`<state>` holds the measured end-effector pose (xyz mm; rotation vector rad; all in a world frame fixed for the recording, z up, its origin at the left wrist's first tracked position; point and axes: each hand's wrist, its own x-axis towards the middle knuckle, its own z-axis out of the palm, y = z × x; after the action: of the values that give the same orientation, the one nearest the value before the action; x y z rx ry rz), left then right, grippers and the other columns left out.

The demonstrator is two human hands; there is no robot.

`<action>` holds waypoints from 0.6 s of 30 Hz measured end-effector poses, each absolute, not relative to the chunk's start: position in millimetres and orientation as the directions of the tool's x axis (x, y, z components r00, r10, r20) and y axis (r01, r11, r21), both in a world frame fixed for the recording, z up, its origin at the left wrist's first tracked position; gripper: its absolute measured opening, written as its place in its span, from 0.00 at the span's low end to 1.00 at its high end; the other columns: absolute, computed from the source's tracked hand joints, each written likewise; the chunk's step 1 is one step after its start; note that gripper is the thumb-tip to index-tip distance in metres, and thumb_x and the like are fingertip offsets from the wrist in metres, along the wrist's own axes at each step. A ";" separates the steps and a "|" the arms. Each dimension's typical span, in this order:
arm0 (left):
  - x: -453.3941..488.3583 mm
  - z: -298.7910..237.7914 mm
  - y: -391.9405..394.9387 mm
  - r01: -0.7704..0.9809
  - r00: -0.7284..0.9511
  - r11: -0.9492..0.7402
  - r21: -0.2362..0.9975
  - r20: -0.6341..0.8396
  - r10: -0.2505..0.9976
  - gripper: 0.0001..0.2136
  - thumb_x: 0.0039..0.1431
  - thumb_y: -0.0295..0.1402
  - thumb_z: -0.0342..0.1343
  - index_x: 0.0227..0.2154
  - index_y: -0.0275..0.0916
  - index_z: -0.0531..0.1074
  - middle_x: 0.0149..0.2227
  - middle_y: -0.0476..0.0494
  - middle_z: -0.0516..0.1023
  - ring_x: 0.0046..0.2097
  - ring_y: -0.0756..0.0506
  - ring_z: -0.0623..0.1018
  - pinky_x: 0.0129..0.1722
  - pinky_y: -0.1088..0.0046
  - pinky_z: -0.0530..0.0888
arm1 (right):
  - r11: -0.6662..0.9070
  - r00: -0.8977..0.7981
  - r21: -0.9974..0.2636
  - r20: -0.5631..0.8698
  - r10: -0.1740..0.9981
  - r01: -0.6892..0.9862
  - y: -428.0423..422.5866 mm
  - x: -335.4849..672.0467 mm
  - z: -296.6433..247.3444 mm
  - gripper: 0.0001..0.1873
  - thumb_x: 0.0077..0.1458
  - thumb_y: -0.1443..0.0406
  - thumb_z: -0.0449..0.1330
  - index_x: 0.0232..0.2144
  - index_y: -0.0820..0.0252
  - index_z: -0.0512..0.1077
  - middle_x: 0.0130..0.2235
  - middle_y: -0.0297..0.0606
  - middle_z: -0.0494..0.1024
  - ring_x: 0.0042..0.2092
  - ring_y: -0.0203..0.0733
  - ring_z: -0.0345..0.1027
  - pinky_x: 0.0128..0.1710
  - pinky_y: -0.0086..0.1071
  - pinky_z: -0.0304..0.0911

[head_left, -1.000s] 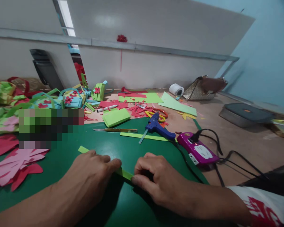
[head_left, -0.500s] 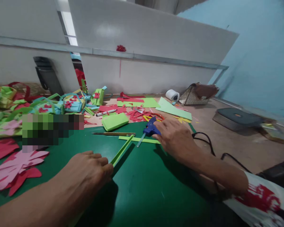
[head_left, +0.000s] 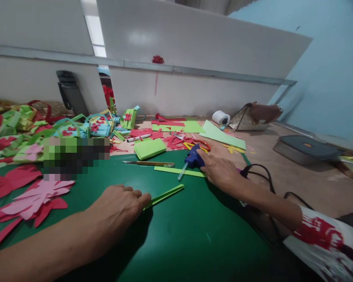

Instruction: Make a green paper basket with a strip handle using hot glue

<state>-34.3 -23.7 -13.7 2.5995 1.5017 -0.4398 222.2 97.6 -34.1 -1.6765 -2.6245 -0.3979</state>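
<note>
My left hand is closed on one end of a folded green paper strip. The strip points right and slightly up, just over the green mat. On the right, my right hand has its fingers round a blue glue gun, whose handle is partly hidden. A translucent glue stick juts out of the gun toward me. Below the gun a flat green strip lies on the mat, partly behind the glue stick. A craft knife and a folded green paper piece lie to its left.
Pink and red paper flowers lie at the left, before a pile of paper bags. Red scraps, yellow-handled scissors and a marker lie behind the mat. A black cable runs beside my right arm. A handbag stands at the back.
My left hand has tilted the folded strip flatter, and its far end has come down toward me, away from the flat strip. My right hand stays on the glue gun. The view has shifted slightly left.
</note>
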 end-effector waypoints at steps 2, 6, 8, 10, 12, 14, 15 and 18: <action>-38.6 -20.9 -22.7 0.851 0.495 -0.523 -0.042 -0.266 0.827 0.12 0.52 0.20 0.48 0.37 0.39 0.69 0.34 0.41 0.78 0.32 0.42 0.77 0.30 0.71 0.70 | 0.414 -0.435 0.149 0.160 0.886 0.898 95.6 227.1 -28.7 0.28 0.54 0.70 0.51 0.58 0.66 0.57 0.44 0.52 0.76 0.38 0.51 0.72 0.31 0.35 0.62; -42.2 -30.0 -21.0 0.842 0.516 -0.538 -0.044 -0.227 0.826 0.12 0.52 0.19 0.47 0.36 0.40 0.67 0.31 0.43 0.77 0.30 0.42 0.76 0.26 0.70 0.68 | 0.452 -0.441 0.017 0.258 0.860 0.892 85.2 236.4 -8.2 0.26 0.58 0.68 0.46 0.59 0.62 0.55 0.54 0.49 0.70 0.49 0.49 0.68 0.43 0.37 0.63; -42.2 -32.4 -20.6 0.840 0.522 -0.540 -0.047 -0.201 0.829 0.11 0.52 0.20 0.47 0.36 0.40 0.67 0.31 0.43 0.76 0.30 0.42 0.76 0.26 0.70 0.67 | 0.466 -0.418 -0.080 0.326 0.848 0.881 76.8 239.1 2.5 0.24 0.61 0.64 0.44 0.59 0.59 0.56 0.54 0.45 0.70 0.50 0.49 0.68 0.44 0.38 0.64; -40.9 -34.1 -20.6 0.843 0.519 -0.535 -0.047 -0.188 0.834 0.10 0.54 0.21 0.46 0.36 0.40 0.67 0.31 0.43 0.76 0.29 0.41 0.76 0.25 0.69 0.67 | 0.455 -0.339 -0.264 0.385 0.858 0.851 67.2 239.6 9.5 0.23 0.58 0.57 0.48 0.53 0.58 0.64 0.48 0.43 0.75 0.45 0.50 0.70 0.39 0.38 0.65; -38.3 -35.4 -20.2 0.849 0.511 -0.526 -0.049 -0.183 0.840 0.09 0.56 0.23 0.45 0.35 0.40 0.68 0.31 0.43 0.75 0.29 0.41 0.75 0.24 0.68 0.67 | 0.407 -0.248 -0.446 0.372 0.894 0.797 56.7 238.8 11.6 0.23 0.53 0.51 0.54 0.45 0.60 0.70 0.38 0.42 0.77 0.35 0.49 0.71 0.30 0.36 0.65; -34.8 -36.9 -18.9 0.849 0.510 -0.526 -0.053 -0.180 0.841 0.08 0.58 0.24 0.45 0.33 0.40 0.68 0.31 0.43 0.75 0.29 0.40 0.75 0.25 0.67 0.68 | 0.351 -0.193 -0.595 0.314 0.930 0.723 45.9 238.0 9.2 0.22 0.50 0.48 0.56 0.37 0.59 0.71 0.29 0.37 0.74 0.27 0.43 0.66 0.22 0.32 0.60; -33.0 -37.8 -17.9 0.846 0.515 -0.530 -0.053 -0.175 0.839 0.08 0.59 0.25 0.45 0.32 0.40 0.68 0.31 0.43 0.75 0.30 0.40 0.75 0.26 0.66 0.68 | 0.331 -0.172 -0.668 0.294 0.940 0.666 40.7 238.1 6.8 0.20 0.50 0.48 0.57 0.34 0.57 0.71 0.26 0.35 0.72 0.26 0.41 0.64 0.21 0.30 0.58; -28.3 -39.5 -14.3 0.839 0.532 -0.543 -0.040 -0.156 0.833 0.08 0.59 0.25 0.45 0.29 0.39 0.68 0.30 0.43 0.76 0.31 0.41 0.75 0.29 0.67 0.68 | 0.325 -0.103 -0.815 0.315 0.943 0.480 28.0 241.3 -0.9 0.16 0.52 0.50 0.57 0.29 0.55 0.68 0.27 0.32 0.71 0.27 0.38 0.64 0.24 0.29 0.60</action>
<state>-28.3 -14.3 -39.5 2.7141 1.4818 -0.2422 241.3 28.0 -0.9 -1.2841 -1.7270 0.6749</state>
